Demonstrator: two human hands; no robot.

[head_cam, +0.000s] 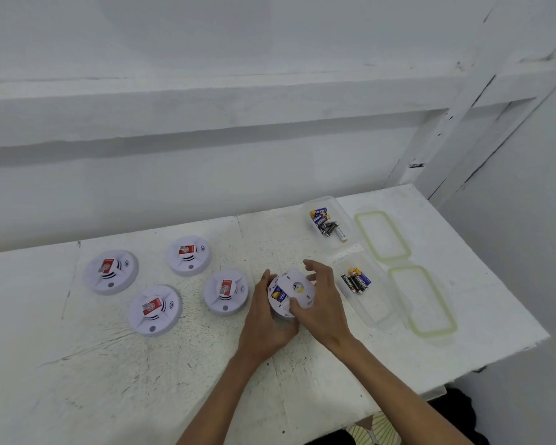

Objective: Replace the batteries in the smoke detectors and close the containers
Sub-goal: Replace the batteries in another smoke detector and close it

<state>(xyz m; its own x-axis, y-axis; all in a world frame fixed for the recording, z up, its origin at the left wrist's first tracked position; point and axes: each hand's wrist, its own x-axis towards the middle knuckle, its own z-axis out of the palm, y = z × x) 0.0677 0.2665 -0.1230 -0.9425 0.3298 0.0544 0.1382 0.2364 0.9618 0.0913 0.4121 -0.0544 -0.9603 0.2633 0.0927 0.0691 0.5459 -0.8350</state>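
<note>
A plain, makeshift workshop-like space is shown. A rough, scuffed white-painted tabletop point(174, 364) is set against a bare white wall point(206, 187), and chipped white timber framing point(463, 107) is seen at the right corner. Smoke detectors point(110, 272) and clear plastic containers point(341, 205) of batteries are laid out as on a workbench.

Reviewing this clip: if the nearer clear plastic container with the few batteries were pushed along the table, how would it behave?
The nearer clear plastic container is low and wide, so it would probably slide rather than tip. Holding only a few batteries, it is likely light. Those batteries lie loose on their sides and may roll inside.
</note>
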